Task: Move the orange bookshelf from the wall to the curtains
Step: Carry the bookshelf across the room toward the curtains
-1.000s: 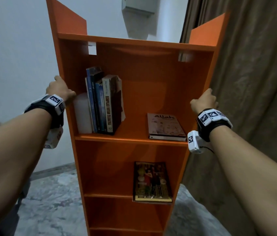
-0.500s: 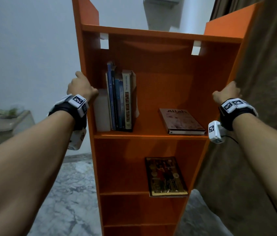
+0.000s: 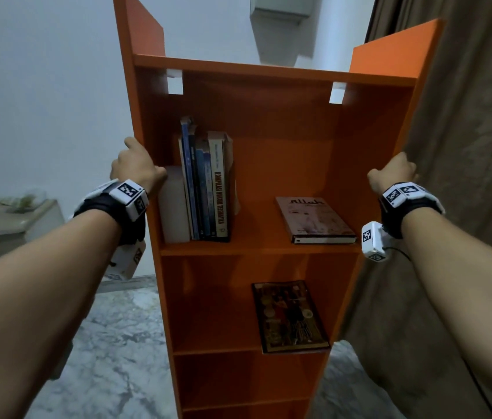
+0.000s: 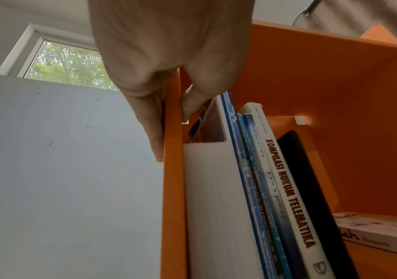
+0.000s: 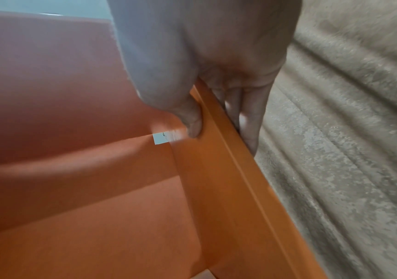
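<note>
The tall orange bookshelf [image 3: 281, 164] stands in front of me, its right side panel against the brown curtains [image 3: 468, 176]. My left hand [image 3: 135, 170] grips the left side panel, fingers outside and thumb inside [image 4: 168, 113]. My right hand [image 3: 392, 173] grips the right side panel [image 5: 221, 151], thumb inside, fingers between panel and curtain [image 5: 348, 151]. Upright books [image 3: 205, 182] and a white block [image 3: 173, 204] sit on the upper shelf, a flat book [image 3: 314, 219] lies beside them, and another flat book [image 3: 290, 316] lies one shelf lower.
A white wall [image 3: 42, 101] is behind and to the left, with a wall unit [image 3: 281, 10] high up. A low grey cabinet [image 3: 5, 228] with small items stands at the left. The floor is grey marble [image 3: 111, 343]. A window [image 4: 66, 62] shows in the left wrist view.
The bookshelf has shifted rightward in view and its right side now meets the curtains. Both hands keep their grip on the side panels. The low cabinet has come into view at the left.
</note>
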### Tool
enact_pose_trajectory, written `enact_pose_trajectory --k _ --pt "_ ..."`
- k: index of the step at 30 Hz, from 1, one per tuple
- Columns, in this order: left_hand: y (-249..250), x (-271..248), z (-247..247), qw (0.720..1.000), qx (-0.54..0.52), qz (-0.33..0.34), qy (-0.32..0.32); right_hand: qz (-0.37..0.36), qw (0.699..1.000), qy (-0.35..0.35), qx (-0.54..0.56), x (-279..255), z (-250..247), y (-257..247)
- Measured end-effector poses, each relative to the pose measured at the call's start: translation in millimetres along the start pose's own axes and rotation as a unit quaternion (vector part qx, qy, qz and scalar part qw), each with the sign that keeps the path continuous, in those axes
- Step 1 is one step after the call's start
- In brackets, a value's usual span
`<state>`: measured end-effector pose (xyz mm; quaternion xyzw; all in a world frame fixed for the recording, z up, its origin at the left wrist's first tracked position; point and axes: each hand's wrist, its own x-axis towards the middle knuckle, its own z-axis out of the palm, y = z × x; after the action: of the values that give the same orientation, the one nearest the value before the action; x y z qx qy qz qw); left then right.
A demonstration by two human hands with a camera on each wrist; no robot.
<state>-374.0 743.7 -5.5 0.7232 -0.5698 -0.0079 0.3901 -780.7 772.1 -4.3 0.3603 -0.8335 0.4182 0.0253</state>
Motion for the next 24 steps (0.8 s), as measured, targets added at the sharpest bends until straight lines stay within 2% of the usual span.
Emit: enact_pose_trajectory --k 7,11,17,24 --pt "-6 -1 -11 1.0 -0.013 0.004 -0.018 -0.029 0.999 0.001 -0.017 -31 -30 13" --pt "-1 7 -6 0.999 -0.027 0.009 -0.03 -0.076 0.996 0.014 -0.038 -50 -54 34" --pt "14 22 8 0.996 -0.049 0.023 -0.069 -0.127 0.982 0.081 -0.114 -78 -83 54" --pt "36 44 30 0.987 -0.082 0.039 -0.133 -0.103 0.974 0.125 -0.161 -95 -94 56"
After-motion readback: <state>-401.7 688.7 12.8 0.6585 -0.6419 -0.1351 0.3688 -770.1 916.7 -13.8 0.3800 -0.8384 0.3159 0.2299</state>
